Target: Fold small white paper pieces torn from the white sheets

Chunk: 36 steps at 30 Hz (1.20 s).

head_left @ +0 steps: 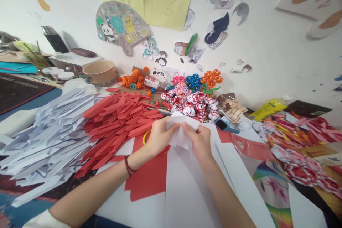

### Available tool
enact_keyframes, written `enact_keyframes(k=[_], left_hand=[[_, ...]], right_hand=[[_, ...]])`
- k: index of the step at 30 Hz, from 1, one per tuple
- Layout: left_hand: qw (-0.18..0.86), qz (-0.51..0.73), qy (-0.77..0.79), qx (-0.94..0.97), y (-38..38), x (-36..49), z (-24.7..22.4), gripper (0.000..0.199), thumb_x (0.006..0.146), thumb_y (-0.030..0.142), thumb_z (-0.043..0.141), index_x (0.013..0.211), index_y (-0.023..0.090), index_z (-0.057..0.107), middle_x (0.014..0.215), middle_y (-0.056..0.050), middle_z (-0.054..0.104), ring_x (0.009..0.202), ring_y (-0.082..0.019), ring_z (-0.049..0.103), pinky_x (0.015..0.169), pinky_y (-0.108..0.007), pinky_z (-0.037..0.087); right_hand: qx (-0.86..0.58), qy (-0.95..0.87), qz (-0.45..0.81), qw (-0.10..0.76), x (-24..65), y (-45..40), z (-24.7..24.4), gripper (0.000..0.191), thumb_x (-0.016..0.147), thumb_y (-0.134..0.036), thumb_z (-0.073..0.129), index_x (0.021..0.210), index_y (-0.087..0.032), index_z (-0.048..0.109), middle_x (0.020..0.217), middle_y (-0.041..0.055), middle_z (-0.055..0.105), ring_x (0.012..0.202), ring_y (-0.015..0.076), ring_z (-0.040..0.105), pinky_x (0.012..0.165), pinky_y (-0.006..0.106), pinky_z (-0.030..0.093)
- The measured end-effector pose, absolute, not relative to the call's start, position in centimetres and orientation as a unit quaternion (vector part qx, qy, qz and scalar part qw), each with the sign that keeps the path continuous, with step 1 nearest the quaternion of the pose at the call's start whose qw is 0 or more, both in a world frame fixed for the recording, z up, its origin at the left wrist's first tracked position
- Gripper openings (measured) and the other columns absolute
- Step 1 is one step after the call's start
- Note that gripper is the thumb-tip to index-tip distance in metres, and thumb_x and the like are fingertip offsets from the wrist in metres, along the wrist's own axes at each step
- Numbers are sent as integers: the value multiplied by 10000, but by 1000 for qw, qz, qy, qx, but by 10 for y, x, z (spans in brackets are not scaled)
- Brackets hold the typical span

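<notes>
Your left hand [161,137] and right hand [201,139] are pinching closed on paper [181,138] lying between them, neither being nearer.

light is bright, soft and even across the red strips [117,121]. up and left of them, the dark flask [56,41] throws a shadow rightward on the wall [80,7], suggesting light from the left. right of the red strips, the small paper [181,140] in the fingers [188,129] looks pale with little detail, and soft grey shading falls on the white sheet [181,188]. far right of them, the flowers [301,171] look stretched and slightly blurred.
</notes>
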<state>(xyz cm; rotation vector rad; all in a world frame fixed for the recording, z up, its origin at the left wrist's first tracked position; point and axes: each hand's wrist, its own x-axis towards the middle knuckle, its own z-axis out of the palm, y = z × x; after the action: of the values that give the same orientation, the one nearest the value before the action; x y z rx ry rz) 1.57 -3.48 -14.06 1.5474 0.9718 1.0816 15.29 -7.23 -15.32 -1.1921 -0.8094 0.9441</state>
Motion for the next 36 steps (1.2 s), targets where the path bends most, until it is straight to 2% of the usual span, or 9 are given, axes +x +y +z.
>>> enact_keyframes(k=[8, 12, 17, 22, 29, 36], left_hand=[[485, 448, 403, 634, -36, 15, -139, 361, 802, 457, 611, 866, 110, 684, 830, -61, 709, 674, -155, 612, 539, -201, 438], [494, 449, 404, 625, -34, 15, -142, 368, 787, 466, 622, 880, 115, 686, 825, -64, 709, 683, -165, 617, 547, -210, 449], [506, 460, 406, 606, -31, 15, -144, 380, 780, 465, 628, 877, 101, 678, 825, -72, 700, 686, -165, 607, 552, -215, 449], [524, 436, 395, 615, -32, 14, -141, 378, 772, 453, 643, 895, 96, 671, 863, -81, 700, 720, -170, 614, 582, -219, 460], [497, 439, 405, 629, -34, 14, -138, 356, 778, 428, 638, 900, 96, 674, 867, -82, 701, 732, -179, 609, 585, -219, 455], [500, 441, 400, 629, -36, 15, -136, 339, 793, 416, 622, 903, 102, 685, 839, -67, 704, 705, -171, 613, 586, -219, 457]], right_hand=[[-518, -340, 414, 667, 149, -74, -151, 337, 656, -390, 781, 832, -106, 738, 716, 57, 673, 614, 177, 577, 560, 286, 454], [-533, -348, 423, 645, 152, -74, -148, 348, 644, -406, 786, 818, -109, 733, 713, 52, 675, 603, 176, 574, 547, 279, 443], [-533, -372, 453, 610, 156, -73, -148, 349, 638, -415, 790, 775, -101, 723, 670, 44, 655, 583, 166, 551, 526, 266, 420], [-542, -376, 418, 625, 157, -74, -150, 349, 658, -427, 774, 751, -97, 709, 636, 27, 616, 558, 138, 497, 508, 251, 393], [-575, -395, 360, 620, 156, -74, -151, 357, 657, -451, 762, 644, -109, 661, 541, -15, 522, 506, 106, 409, 465, 235, 333], [-561, -368, 380, 636, 151, -76, -147, 342, 646, -433, 770, 609, -121, 637, 537, -16, 510, 503, 103, 407, 468, 240, 337]])
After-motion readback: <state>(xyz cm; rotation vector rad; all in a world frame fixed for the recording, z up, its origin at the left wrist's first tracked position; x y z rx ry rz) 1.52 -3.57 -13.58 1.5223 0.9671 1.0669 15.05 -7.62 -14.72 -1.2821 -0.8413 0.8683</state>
